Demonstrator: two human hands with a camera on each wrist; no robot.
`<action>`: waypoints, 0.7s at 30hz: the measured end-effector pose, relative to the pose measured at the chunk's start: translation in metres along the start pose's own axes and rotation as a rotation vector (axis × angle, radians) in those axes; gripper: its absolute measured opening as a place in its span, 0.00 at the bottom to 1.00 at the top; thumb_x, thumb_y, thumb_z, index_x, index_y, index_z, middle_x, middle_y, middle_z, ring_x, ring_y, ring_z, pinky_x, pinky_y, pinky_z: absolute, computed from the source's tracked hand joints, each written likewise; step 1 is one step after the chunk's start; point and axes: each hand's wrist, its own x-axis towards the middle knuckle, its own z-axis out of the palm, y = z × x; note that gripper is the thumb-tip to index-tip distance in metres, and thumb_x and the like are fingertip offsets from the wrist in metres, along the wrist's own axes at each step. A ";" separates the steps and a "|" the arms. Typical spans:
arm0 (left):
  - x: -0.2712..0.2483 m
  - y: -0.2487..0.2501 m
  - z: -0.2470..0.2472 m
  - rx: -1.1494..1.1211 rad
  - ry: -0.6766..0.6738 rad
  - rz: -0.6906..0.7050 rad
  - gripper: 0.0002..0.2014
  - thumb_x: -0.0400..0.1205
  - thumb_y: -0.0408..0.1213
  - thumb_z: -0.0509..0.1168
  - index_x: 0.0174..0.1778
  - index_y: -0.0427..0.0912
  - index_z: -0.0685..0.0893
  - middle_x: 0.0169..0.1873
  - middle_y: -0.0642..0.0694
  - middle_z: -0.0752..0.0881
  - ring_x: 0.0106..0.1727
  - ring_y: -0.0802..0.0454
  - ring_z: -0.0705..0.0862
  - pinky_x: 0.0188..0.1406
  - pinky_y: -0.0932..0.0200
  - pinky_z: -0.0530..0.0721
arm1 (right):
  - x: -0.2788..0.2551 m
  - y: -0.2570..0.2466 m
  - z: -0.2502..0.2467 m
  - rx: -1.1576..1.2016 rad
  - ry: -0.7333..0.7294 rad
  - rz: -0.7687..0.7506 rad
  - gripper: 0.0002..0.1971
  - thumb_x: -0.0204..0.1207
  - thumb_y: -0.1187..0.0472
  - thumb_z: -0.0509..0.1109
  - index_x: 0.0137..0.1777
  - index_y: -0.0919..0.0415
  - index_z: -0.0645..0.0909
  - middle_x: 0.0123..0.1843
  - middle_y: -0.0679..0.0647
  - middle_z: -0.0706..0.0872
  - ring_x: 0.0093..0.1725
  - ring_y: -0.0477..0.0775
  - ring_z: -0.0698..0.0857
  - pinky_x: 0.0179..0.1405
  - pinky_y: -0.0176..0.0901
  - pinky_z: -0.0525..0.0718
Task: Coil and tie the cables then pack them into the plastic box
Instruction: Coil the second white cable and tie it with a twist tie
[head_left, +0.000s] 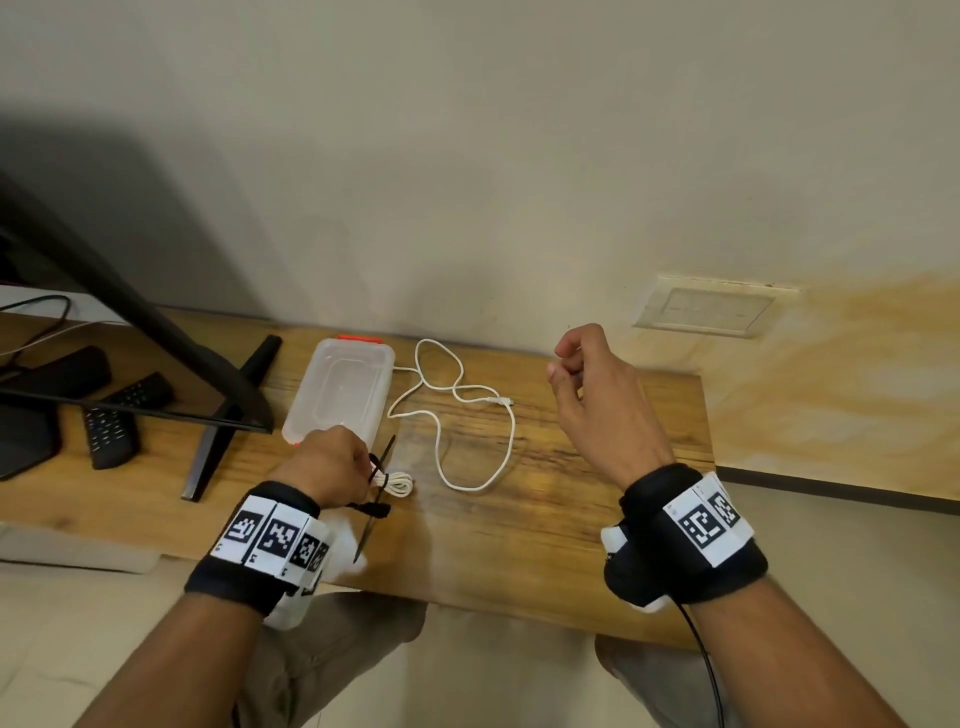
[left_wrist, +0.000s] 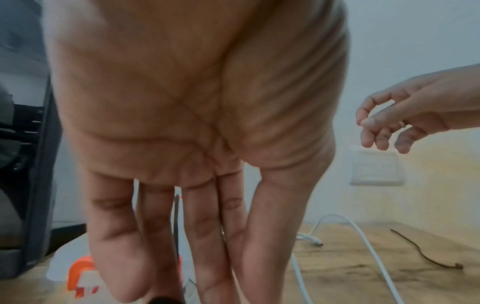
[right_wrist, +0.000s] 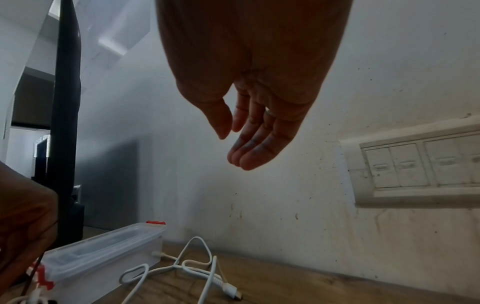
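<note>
While the left hand (head_left: 332, 465) pinches the coiled white cable (head_left: 397, 483) with a black tie (head_left: 375, 499) round it, low over the counter (head_left: 571, 519), the right hand (head_left: 597, 400) hangs loose and empty above. One cable looks bundled; the loose white cable (head_left: 467, 415) still sprawls beside the plastic box (head_left: 340, 395), whose lid is on. Nothing appears packed yet.

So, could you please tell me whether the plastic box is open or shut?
Shut: the plastic box has its clear lid seated on top.
</note>
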 end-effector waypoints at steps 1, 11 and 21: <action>0.001 -0.001 0.003 0.006 0.014 0.005 0.05 0.73 0.37 0.78 0.40 0.48 0.88 0.44 0.49 0.85 0.46 0.53 0.82 0.47 0.61 0.81 | 0.000 0.000 0.000 -0.009 -0.008 -0.003 0.05 0.88 0.59 0.62 0.59 0.57 0.70 0.45 0.48 0.82 0.43 0.50 0.84 0.44 0.56 0.86; 0.003 -0.002 -0.009 -0.151 0.231 -0.003 0.11 0.75 0.42 0.78 0.45 0.51 0.82 0.47 0.46 0.87 0.48 0.47 0.86 0.52 0.47 0.89 | -0.002 0.011 0.027 -0.224 -0.309 0.118 0.04 0.86 0.56 0.62 0.54 0.56 0.73 0.44 0.52 0.85 0.42 0.55 0.84 0.42 0.55 0.85; 0.019 0.058 -0.020 -0.401 0.462 0.257 0.04 0.78 0.38 0.75 0.43 0.48 0.86 0.35 0.52 0.86 0.44 0.50 0.86 0.48 0.52 0.85 | 0.016 0.030 0.080 0.059 -0.235 0.413 0.08 0.78 0.68 0.71 0.49 0.54 0.86 0.44 0.47 0.86 0.45 0.50 0.86 0.45 0.43 0.85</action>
